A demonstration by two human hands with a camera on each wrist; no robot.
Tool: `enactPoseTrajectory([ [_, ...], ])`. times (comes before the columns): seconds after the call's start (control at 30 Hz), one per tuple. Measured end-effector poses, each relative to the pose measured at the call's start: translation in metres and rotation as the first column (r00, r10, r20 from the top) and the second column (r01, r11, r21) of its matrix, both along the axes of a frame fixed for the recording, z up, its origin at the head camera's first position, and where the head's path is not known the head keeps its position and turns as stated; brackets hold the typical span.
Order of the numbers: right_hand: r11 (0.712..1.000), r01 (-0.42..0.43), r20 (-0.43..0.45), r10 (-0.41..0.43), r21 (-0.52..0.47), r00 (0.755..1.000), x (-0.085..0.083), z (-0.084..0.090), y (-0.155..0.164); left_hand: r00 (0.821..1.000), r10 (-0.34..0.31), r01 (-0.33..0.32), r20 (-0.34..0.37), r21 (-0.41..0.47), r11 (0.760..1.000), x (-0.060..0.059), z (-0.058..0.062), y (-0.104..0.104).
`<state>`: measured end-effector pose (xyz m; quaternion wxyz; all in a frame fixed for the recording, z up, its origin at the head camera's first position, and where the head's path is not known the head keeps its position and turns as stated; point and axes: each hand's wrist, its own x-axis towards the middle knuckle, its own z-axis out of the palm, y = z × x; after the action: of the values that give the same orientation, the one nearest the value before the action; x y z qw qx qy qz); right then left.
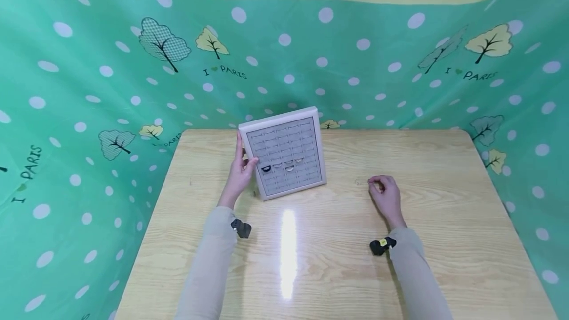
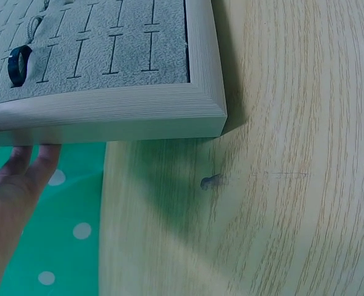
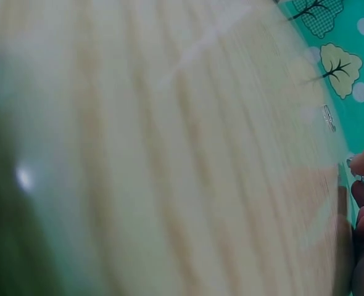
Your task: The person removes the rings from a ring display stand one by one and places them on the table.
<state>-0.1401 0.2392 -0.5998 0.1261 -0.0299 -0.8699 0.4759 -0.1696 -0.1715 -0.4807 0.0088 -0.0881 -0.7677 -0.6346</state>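
Presently, grip, right: the right hand [image 1: 386, 195] rests on the table [image 1: 444, 221] with fingers curled; in the right wrist view the fingertips [image 3: 362, 165] pinch a small metallic object, seemingly a ring [image 3: 356, 171], though it is too small to be certain.
Grip, left: the left hand [image 1: 241, 172] holds the left edge of the ring display tray [image 1: 286, 152], thumb on the front of the frame, fingers behind it, keeping the tray propped upright and tilted back.
Tray contents: a dark ring [image 2: 18, 65] sits in a slot toward the left of one row; a few pale rings [image 1: 289, 166] stand beside it in the same row. The remaining slots appear unfilled.
Position of the tray: far centre-left of the table, its lower edge touching the wood, well apart from the right hand.
Second small object: a faint ring-like item [image 1: 358, 181] lies on the table just left of the right hand; its identity is unclear.
Step in hand (judged): one ring picked up, the tray steadied to receive it.
Next move calls for: carrying the pinched ring left and farther to the tray, aligning it edge-on with a free slot beside the seated rings, and pressing it in while the left hand braces the frame.
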Motion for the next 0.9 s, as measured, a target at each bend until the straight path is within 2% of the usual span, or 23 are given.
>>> enactPoseTrajectory([
  [0.23, 1.0, -0.006, 0.019, 0.005, 0.024, 1.0, 0.0, -0.002, 0.0, 1.0, -0.003, 0.003, 0.026, 0.006, 1.0, 0.001, 0.0, -0.002],
  [0.6, 0.999, -0.012, 0.049, 0.01, 0.037, 0.999, 0.001, -0.001, -0.003, 1.0, -0.02, 0.021, -0.021, 0.018, 1.0, 0.0, -0.002, -0.005],
  [0.73, 0.999, -0.008, 0.052, 0.006, 0.035, 0.999, 0.001, -0.001, -0.003, 0.997, -0.027, 0.03, -0.07, 0.041, 0.999, -0.002, -0.008, -0.006],
  [0.9, 1.0, -0.006, 0.05, 0.005, 0.01, 0.999, 0.001, 0.001, -0.003, 0.999, -0.003, 0.005, -0.04, 0.037, 0.999, -0.009, -0.023, -0.008],
])
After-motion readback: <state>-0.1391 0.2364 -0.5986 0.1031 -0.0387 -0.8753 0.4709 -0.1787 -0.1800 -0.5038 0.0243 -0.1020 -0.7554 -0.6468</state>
